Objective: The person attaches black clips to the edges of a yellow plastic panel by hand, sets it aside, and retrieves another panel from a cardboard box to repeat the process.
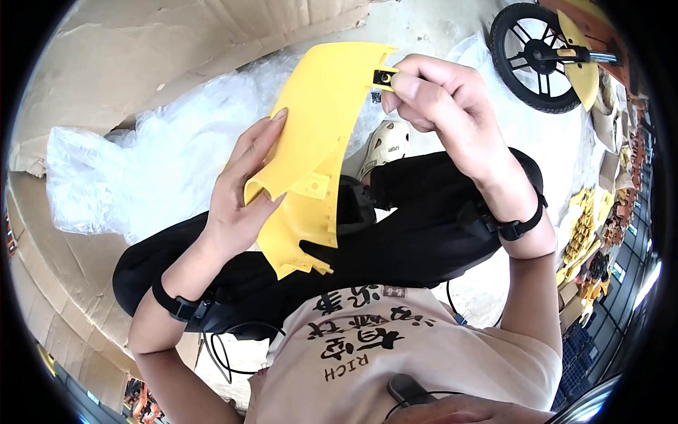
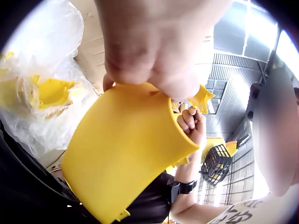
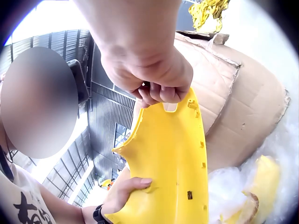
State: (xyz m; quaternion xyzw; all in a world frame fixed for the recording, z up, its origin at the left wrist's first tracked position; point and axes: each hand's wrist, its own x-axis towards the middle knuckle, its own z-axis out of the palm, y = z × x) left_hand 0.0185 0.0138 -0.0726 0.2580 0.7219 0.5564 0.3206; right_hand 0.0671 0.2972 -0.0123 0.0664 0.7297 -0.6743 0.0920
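A curved yellow plastic panel [image 1: 311, 106] is held up above the person's lap. The left hand [image 1: 244, 187] grips its lower left edge, fingers on the outer face and thumb at the inner side. At the panel's upper right corner, a small black clip [image 1: 383, 78] sits on a yellow tab, pinched by the right hand [image 1: 448, 102] between thumb and curled fingers. The left wrist view shows the panel's smooth outer face [image 2: 117, 149]; the right wrist view shows its ribbed inner face [image 3: 173, 154], with the right hand [image 3: 149, 74] at the top edge.
Clear plastic wrap [image 1: 169, 141] and cardboard [image 1: 155, 49] lie to the left and ahead. A black-spoked wheel [image 1: 540, 56] stands at the upper right. Yellow parts [image 1: 579, 226] are piled on the right. In the left wrist view, another yellow piece [image 2: 53, 92] lies in plastic wrap.
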